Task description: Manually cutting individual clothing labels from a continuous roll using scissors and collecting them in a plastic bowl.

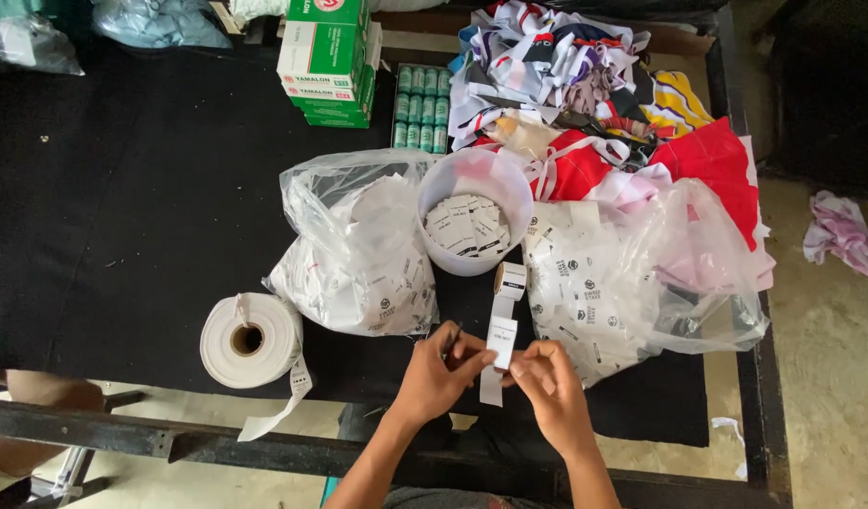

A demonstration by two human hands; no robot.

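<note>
Near table edge, both hands [495, 372] pinch white label strip [501, 341]; strip's lower end hidden between fingers.

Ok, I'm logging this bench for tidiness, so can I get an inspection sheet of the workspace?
Surface: black table, mostly covered on the right.
Job's things: white label strip off a small roll; tub of cut labels.
Clutter: two label bags, big roll, green boxes, fabric pile.
Fingers: left hand and right hand pinch the strip.
Cables: nothing seen.
Surroundings: concrete floor, a cloth on it.
</note>
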